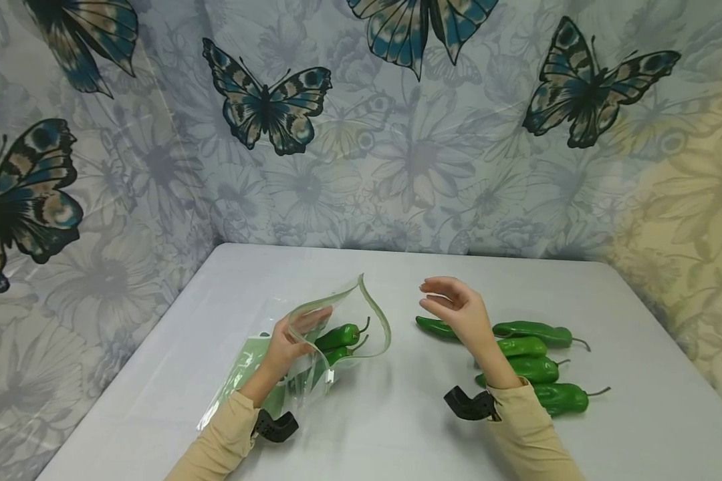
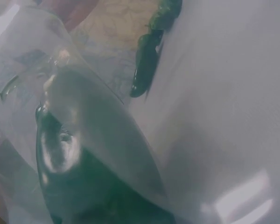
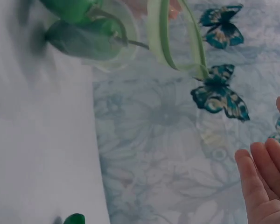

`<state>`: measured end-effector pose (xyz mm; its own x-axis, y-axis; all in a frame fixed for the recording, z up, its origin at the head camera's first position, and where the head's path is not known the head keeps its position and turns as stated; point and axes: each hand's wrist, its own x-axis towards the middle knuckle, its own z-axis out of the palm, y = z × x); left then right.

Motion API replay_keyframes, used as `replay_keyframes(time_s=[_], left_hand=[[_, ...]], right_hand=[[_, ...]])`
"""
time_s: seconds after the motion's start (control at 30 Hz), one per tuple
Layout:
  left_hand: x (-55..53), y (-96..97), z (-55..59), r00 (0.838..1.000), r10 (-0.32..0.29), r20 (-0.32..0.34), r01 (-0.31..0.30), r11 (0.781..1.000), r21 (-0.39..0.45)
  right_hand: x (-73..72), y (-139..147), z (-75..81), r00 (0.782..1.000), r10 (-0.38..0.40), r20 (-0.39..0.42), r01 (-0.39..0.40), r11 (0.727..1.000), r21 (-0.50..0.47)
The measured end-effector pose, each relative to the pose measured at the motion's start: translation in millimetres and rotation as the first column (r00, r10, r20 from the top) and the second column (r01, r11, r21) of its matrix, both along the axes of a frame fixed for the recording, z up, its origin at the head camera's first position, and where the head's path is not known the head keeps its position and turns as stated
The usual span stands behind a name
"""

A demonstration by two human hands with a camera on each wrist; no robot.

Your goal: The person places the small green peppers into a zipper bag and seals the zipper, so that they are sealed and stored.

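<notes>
A clear zip bag (image 1: 390, 337) with a green-edged mouth stands gaping on the left half of the table. Inside it lie two green peppers (image 1: 338, 336), stems toward the mouth; the left wrist view shows one pepper (image 2: 60, 158) close up through the plastic. My left hand (image 1: 291, 337) grips the bag at its left side, thumb and fingers apart around the plastic. Raised to the right of the bag, my right hand (image 1: 460, 310) holds nothing, its fingers loosely bent. Below and beyond it, several green peppers (image 1: 532, 332) lie on the table, partly hidden by the forearm.
Flat green-and-clear packaging (image 1: 247, 364) lies on the white table (image 1: 397, 427) under the left forearm. Butterfly-patterned cloth (image 1: 421, 180) hangs around the back and sides. Each wrist wears a black mount (image 1: 469, 404).
</notes>
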<state>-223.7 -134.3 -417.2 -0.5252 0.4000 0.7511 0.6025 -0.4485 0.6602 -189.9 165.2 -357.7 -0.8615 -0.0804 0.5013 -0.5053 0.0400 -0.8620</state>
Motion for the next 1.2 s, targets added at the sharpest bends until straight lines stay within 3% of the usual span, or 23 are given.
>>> replay_keyframes(time_s=[0.23,0.4,0.47,0.5,0.63,0.7,0.87,1.2], left_hand=[[3.5,1.0,3.2,1.0,0.024,-0.013,-0.024,1.0,0.011],[3.9,-0.1,3.9,0.999,0.031,0.006,-0.031,0.999,0.013],[3.7,-0.6,3.8,0.999,0.031,0.016,-0.031,0.999,0.011],[3.7,-0.7,3.8,0.999,0.034,0.017,-0.034,0.999,0.009],[3.4,-1.0,4.2,0.999,0.038,0.02,-0.038,0.999,0.014],[3.4,-1.0,4.7,0.999,0.042,0.015,-0.042,0.999,0.016],[3.0,-1.3,4.7,0.999,0.03,0.017,-0.031,0.999,0.026],[1.1,-3.8,5.3,1.0,-0.006,-0.015,0.006,1.0,0.01]], right_hand=[[1.1,24,0.9,0.997,-0.071,0.013,0.072,0.997,-0.031],[-22.4,61,-37.6,1.0,0.01,-0.023,-0.012,0.996,-0.087],[-35.3,77,-57.1,0.999,0.006,-0.036,-0.008,0.997,-0.079],[-36.2,80,-59.5,1.0,0.0,-0.031,-0.003,0.996,-0.086],[-33.7,86,-60.8,0.999,-0.012,-0.05,0.009,0.998,-0.069],[-24.8,85,-53.9,0.998,-0.013,-0.067,0.008,0.998,-0.067],[-10.6,88,-48.7,0.987,-0.093,-0.13,0.099,0.994,0.046],[-18.4,110,-63.8,0.976,-0.13,-0.177,0.167,0.962,0.217]])
